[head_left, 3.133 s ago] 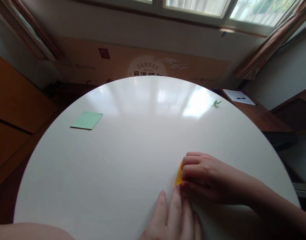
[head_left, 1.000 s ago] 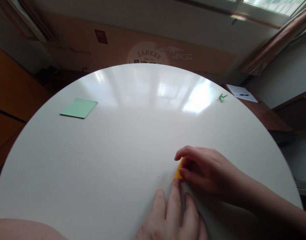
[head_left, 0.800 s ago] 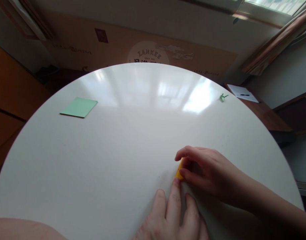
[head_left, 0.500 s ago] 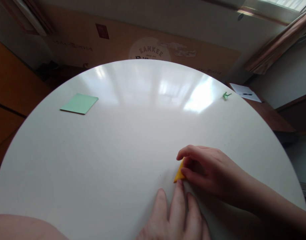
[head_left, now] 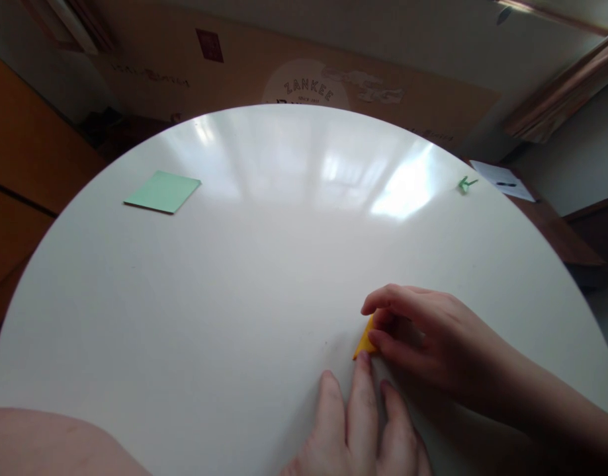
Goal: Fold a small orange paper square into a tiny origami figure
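A small piece of folded yellow paper (head_left: 364, 342) lies on the white round table (head_left: 244, 284), to the right of the middle near my side. One fingertip of my left hand (head_left: 356, 423) presses on its lower edge; the fingers of that hand are spread and stretched out. From the right, my right hand (head_left: 423, 330) curls over the paper with its thumb on it. Its forefinger arches above, and the other fingers are bent under. Much of the paper is hidden behind the right hand.
A green square of paper (head_left: 163, 192) lies at the far left of the table, and a small folded green paper shape (head_left: 464, 184) near the far right edge. Beyond the rim, a white sheet (head_left: 502, 180) bears a dark pen. Bare skin (head_left: 50, 443) fills the lower left corner.
The whole view has shifted slightly, so the table and papers appear a little higher and farther right. Both hands keep nearly the same pose on the yellow paper.
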`<state>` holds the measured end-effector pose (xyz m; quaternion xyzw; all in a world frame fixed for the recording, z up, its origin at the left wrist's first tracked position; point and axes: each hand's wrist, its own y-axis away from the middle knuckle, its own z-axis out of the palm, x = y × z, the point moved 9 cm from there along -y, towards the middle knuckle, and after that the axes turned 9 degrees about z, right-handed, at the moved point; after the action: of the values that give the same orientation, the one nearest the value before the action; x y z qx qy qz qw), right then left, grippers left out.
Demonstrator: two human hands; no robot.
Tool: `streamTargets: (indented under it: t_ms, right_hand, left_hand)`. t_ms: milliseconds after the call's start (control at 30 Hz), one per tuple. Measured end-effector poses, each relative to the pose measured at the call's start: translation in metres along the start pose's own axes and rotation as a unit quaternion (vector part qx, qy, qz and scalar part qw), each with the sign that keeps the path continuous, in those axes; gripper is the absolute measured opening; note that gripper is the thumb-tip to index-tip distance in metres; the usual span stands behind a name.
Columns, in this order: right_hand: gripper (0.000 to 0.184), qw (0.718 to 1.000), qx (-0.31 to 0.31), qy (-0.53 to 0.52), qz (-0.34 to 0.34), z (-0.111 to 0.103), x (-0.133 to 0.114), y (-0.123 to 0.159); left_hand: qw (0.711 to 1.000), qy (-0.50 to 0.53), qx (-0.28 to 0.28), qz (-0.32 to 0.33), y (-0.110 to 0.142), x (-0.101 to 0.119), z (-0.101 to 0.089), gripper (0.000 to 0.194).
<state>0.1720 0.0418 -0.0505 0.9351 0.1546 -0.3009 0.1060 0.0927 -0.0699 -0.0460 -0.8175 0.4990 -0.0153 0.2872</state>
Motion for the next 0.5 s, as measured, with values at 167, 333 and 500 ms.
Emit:
streamTargets:
  t_ms: [167, 333, 500]
  right_hand:
    - [0.019, 1.000, 0.002, 0.004, -0.004, -0.001, -0.001, 0.001]
    - [0.019, 1.000, 0.003, 0.006, -0.012, -0.001, -0.003, 0.000]
    - [0.022, 1.000, 0.002, 0.009, -0.001, -0.001, -0.002, 0.000]
  left_hand:
    - [1.000, 0.004, 0.022, -0.022, 0.000, 0.007, 0.009, 0.013]
    - [0.995, -0.017, 0.072, -0.072, 0.002, 0.011, 0.009, 0.015]
    - [0.997, -0.030, 0.047, -0.055, 0.003, 0.005, 0.000, 0.015]
